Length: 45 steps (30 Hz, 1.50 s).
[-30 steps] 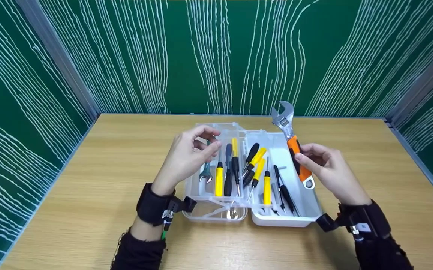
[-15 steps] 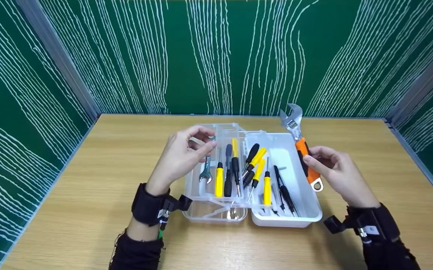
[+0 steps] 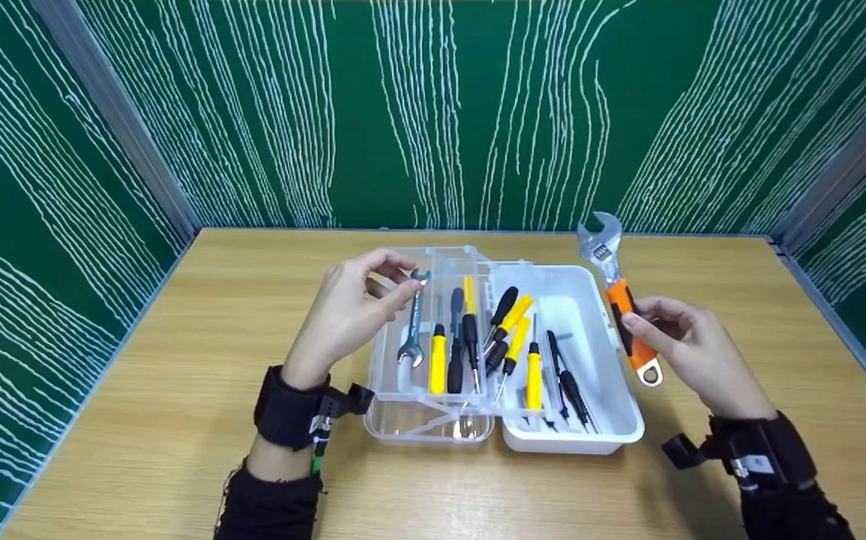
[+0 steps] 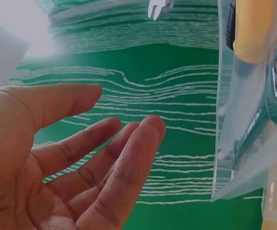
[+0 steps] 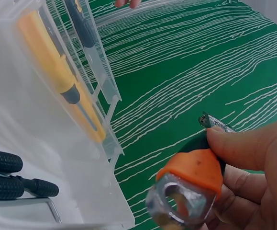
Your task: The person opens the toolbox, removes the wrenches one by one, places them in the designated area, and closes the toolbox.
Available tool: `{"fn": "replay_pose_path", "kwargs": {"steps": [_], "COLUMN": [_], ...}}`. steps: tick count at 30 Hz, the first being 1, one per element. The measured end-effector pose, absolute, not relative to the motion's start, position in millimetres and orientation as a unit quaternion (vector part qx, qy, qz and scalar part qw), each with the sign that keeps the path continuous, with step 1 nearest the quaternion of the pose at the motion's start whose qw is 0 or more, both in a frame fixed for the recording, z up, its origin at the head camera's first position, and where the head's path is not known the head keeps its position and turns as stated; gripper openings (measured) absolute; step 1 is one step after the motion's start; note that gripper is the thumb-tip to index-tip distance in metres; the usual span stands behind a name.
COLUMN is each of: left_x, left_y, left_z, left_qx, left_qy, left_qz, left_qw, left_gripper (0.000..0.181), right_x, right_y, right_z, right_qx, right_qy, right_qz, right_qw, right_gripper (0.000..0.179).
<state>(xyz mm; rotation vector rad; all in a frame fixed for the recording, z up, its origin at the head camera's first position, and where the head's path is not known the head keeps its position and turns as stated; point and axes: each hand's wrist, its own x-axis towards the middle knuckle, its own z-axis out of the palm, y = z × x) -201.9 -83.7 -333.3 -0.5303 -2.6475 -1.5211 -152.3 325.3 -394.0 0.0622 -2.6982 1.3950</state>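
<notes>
While right hand (image 3: 691, 349) clasps adjustable wrench (image 3: 622, 307), only left wrist view shows left hand (image 4: 66, 163) slack, empty.

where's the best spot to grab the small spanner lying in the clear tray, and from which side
Take the small spanner by its upper ring end, probably from the left and above. That end sits highest, by the left hand fingertips, near the clear tray wall. The yellow-handled screwdriver crowds its right side, and the lower open end lies deeper in the tray.
</notes>
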Motion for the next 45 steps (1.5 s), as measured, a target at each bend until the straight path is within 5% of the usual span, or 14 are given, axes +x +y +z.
{"fn": "replay_pose_path", "kwargs": {"steps": [45], "left_x": [-212.1], "left_y": [-111.5], "left_z": [-333.0], "left_qx": [-0.11], "left_qy": [-0.915], "left_qz": [-0.384], "left_qw": [0.051], "left_gripper": [0.028], "right_x": [-156.3], "right_y": [384.8], "right_z": [-432.1], "right_qx": [-0.051], "right_qy": [-0.902], "right_qz": [0.429], "right_qw": [0.002], "right_gripper": [0.055]}}
